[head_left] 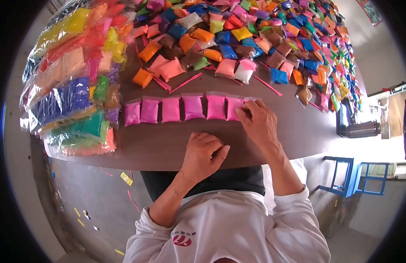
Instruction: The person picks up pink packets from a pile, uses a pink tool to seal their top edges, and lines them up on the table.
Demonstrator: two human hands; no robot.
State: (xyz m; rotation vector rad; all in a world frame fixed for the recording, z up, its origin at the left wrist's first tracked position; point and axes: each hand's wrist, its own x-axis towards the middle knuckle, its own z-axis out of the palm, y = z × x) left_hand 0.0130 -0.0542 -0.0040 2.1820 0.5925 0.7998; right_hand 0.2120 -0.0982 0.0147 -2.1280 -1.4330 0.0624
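A row of several small clear packets with pink and purple filling lies across the brown table (pixel 159 142). My right hand (pixel 259 122) is over the right end of the row, its fingers pinched on a pink packet (pixel 234 108) there; the fingertips partly cover it. My left hand (pixel 205 153) rests near the table's front edge, below a purple packet (pixel 193 107) and apart from the row. Its fingers are curled inward, with the thumb out to the side, and whatever they may hold is hidden.
Sealed bags of coloured packets (pixel 62 96) are stacked at the left. A large heap of loose coloured packets (pixel 225 39) covers the back and right. Thin pink strips (pixel 185 82) lie before the heap. A blue stool (pixel 353 175) stands at the lower right.
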